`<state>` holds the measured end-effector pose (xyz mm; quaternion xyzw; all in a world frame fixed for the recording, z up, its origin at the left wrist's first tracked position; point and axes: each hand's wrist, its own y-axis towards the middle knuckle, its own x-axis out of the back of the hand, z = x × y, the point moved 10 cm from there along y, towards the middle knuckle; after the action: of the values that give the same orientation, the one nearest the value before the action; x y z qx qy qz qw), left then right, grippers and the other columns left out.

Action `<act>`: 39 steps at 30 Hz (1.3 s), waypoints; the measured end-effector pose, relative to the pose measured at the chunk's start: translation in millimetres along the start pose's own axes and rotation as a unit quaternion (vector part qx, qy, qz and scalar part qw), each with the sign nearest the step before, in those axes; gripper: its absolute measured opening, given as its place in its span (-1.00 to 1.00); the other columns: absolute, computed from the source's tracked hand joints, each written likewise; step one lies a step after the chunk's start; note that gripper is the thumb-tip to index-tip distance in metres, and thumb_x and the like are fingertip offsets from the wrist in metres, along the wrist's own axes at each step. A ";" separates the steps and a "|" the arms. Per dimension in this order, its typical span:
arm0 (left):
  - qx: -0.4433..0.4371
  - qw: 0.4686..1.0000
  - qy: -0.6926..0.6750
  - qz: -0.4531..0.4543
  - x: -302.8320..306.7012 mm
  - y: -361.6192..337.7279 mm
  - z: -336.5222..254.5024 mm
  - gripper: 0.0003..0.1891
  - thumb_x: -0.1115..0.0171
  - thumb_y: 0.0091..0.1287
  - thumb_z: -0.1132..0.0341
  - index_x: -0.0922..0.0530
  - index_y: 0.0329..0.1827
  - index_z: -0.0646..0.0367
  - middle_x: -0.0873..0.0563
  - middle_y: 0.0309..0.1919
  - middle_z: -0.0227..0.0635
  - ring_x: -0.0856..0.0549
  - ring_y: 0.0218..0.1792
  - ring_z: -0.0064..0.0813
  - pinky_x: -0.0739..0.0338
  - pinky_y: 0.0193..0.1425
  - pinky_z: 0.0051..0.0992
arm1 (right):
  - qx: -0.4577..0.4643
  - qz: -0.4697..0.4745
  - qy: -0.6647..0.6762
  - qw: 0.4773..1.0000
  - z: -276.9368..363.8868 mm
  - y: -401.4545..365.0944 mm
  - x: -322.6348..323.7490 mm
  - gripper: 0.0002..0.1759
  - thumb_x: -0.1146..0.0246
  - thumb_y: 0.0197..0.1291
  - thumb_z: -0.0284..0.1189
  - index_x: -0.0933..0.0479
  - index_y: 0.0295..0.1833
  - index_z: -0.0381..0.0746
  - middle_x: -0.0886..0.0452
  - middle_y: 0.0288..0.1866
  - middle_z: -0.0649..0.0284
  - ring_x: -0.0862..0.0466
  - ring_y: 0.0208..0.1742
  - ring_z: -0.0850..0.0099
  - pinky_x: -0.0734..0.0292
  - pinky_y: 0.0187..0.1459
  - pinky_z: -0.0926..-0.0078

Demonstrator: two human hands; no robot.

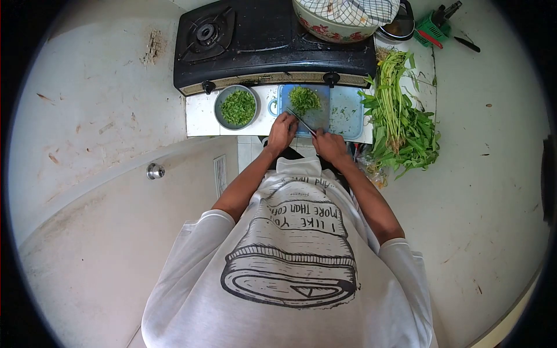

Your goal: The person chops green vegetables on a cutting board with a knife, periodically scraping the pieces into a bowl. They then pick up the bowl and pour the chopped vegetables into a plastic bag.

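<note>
On the blue cutting board (319,119) lies a small heap of chopped greens (304,100), with loose green bits to its right. My right hand (329,145) is wrapped round the handle of a knife (301,121), whose blade points up and left toward the heap. My left hand (282,131) is at the board's near left edge beside the blade tip, its fingers drawn together; what they hold, if anything, is too small to make out. Left of the board stands a grey bowl (217,109) of chopped greens (238,108).
A black gas stove (261,46) spans the back, bearing a large flowered pot (336,30) under a checked cloth. Long-stemmed leafy greens (400,116) lie at the right. Behind them are a lidded pot and a green basket (432,30) with utensils.
</note>
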<state>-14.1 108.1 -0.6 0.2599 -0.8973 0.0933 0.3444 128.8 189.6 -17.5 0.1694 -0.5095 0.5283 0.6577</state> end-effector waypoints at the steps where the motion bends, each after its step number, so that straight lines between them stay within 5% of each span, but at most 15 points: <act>1: 0.008 1.000 -0.002 0.000 -0.2 -1.3 0.6 -0.85 -0.37 0.31 0.49 -0.71 -0.08 0.24 -0.63 -0.24 -0.07 -0.67 -0.14 0.02 -0.60 -0.01 -0.12 | -0.001 0.008 -0.004 1.000 -2.0 -1.4 0.1 -0.63 -0.14 0.50 -0.20 -0.59 -0.08 -0.34 -0.76 -0.42 -0.11 -0.82 -0.38 -0.04 -0.73 -0.29 -0.04; 16: 0.042 0.998 0.017 -0.041 4.3 -7.1 -1.7 -0.87 -0.33 0.31 0.47 -0.65 -0.13 0.27 -0.60 -0.26 -0.03 -0.65 -0.14 0.07 -0.59 0.01 -0.07 | 0.064 0.016 -0.013 0.998 1.4 1.3 3.5 -0.60 -0.14 0.52 -0.16 -0.57 -0.11 -0.34 -0.73 -0.45 -0.16 -0.80 -0.37 -0.14 -0.70 -0.23 -0.13; 22: 0.025 0.999 0.015 -0.038 3.0 -6.7 -0.2 -0.88 -0.34 0.31 0.48 -0.65 -0.12 0.27 -0.60 -0.27 -0.03 -0.65 -0.13 0.07 -0.59 0.00 -0.07 | 0.069 0.004 -0.051 0.996 9.6 19.4 -3.0 -0.63 -0.15 0.48 -0.20 -0.61 -0.13 -0.33 -0.77 -0.40 -0.12 -0.84 -0.34 0.00 -0.76 -0.26 0.02; 39: 0.065 0.996 -0.037 -0.058 5.4 -11.6 9.7 -0.89 -0.33 0.41 0.48 -0.73 -0.07 0.23 -0.70 -0.23 -0.07 -0.73 -0.16 0.06 -0.61 -0.03 -0.09 | 0.083 0.023 -0.030 0.996 -1.3 11.7 -1.5 -0.59 -0.17 0.49 -0.14 -0.61 -0.09 -0.33 -0.76 -0.43 -0.10 -0.83 -0.35 -0.05 -0.75 -0.21 -0.02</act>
<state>-16.8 92.8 -4.3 0.3364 -0.8850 0.1221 0.2979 119.4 194.3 -23.0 0.2276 -0.4874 0.5784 0.6133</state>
